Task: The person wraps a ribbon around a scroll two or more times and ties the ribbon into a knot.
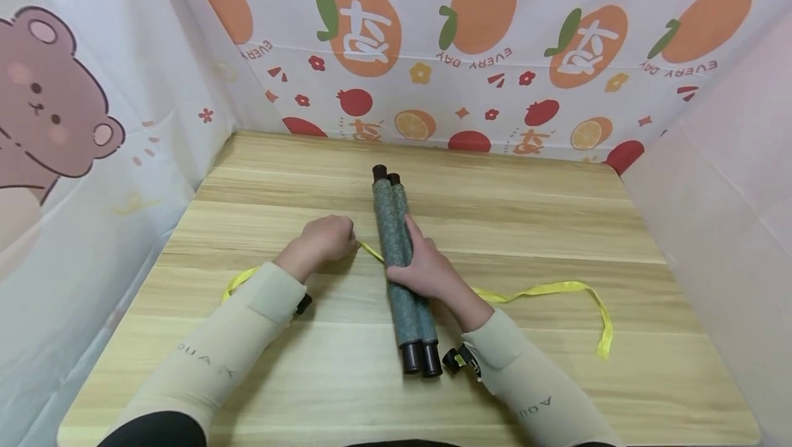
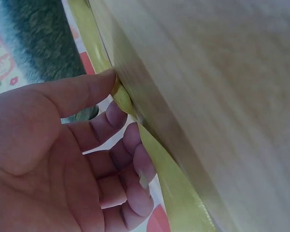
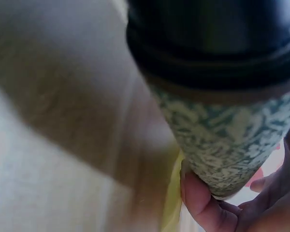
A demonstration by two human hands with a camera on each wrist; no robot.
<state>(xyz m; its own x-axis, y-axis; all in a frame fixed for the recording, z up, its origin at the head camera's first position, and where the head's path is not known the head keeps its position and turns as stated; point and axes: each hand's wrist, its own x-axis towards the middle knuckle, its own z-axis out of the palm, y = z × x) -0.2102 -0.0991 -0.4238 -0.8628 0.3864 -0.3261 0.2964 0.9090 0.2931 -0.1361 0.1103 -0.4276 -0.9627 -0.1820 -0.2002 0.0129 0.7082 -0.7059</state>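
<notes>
A rolled-up scroll [image 1: 385,220] in patterned grey-green cloth lies lengthwise on the table, its two rollers side by side with dark knobs at both ends. My right hand [image 1: 427,269] grips it around the middle, thumb across the top. Under the scroll runs a yellow ribbon [image 1: 557,288], coming out on both sides. Left of the scroll, my left hand [image 1: 329,237] pinches this ribbon between thumb and forefinger, close above the wood, as the left wrist view shows. In the right wrist view a dark knob [image 3: 212,43] fills the top, with ribbon beside the fingertips [image 3: 195,191].
The pale wooden table [image 1: 526,371] has rounded front corners. A fruit-print cloth [image 1: 427,55] hangs along its back edge, a bear-print cloth [image 1: 155,179] at the left and a plain pale one [image 1: 711,213] at the right. The ribbon's right tail bends toward the front.
</notes>
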